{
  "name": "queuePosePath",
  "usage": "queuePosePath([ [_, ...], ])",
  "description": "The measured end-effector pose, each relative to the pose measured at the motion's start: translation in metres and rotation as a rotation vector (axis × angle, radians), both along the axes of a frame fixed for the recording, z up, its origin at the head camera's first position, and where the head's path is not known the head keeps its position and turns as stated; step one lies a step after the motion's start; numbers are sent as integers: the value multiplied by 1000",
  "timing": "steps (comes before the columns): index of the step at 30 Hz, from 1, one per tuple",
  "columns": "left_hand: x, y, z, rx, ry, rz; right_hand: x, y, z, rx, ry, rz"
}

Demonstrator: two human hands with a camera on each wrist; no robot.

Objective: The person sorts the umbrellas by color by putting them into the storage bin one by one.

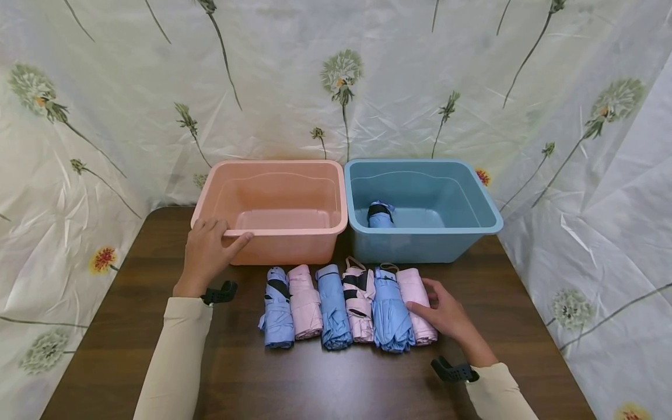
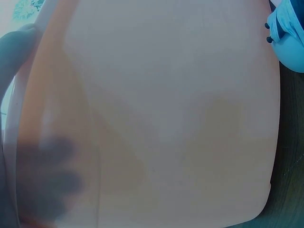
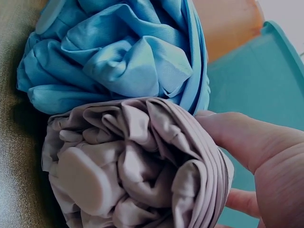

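Note:
My left hand (image 1: 207, 254) grips the near-left rim of the peach plastic bin (image 1: 283, 248); in the left wrist view its fingers (image 2: 47, 175) show dimly through the bin's wall. On the table, my right hand (image 1: 446, 310) holds the rightmost folded pink umbrella (image 1: 417, 303), thumb on top and fingers along its right side. Against that umbrella lies a ruffled blue umbrella (image 1: 391, 315), seen end-on in the right wrist view. Leftward in the same row are a pink umbrella with black patches (image 1: 359, 297), a blue one (image 1: 333, 306), a plain pink one (image 1: 305, 303) and a blue-and-black one (image 1: 278, 315).
A blue plastic bin (image 1: 409, 248) stands right of the peach bin, with one folded blue umbrella (image 1: 380, 217) in it. Both bins stand at the back of the dark wooden table (image 1: 315, 385). A dandelion-print curtain (image 1: 273, 81) hangs behind and at both sides.

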State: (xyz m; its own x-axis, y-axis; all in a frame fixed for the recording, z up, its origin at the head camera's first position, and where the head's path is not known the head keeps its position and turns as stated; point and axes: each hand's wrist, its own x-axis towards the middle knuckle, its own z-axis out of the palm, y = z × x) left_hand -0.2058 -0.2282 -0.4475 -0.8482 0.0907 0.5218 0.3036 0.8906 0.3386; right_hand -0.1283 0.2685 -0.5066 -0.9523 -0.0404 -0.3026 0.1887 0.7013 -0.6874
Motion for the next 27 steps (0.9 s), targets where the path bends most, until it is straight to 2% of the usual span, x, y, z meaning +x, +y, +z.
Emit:
queuePosePath([
  [18, 0, 1, 1, 2, 14, -12, -4, 6, -2, -63, 20, -14],
  [27, 1, 1, 1, 0, 10, -5, 0, 11, 5, -99, 50, -56],
])
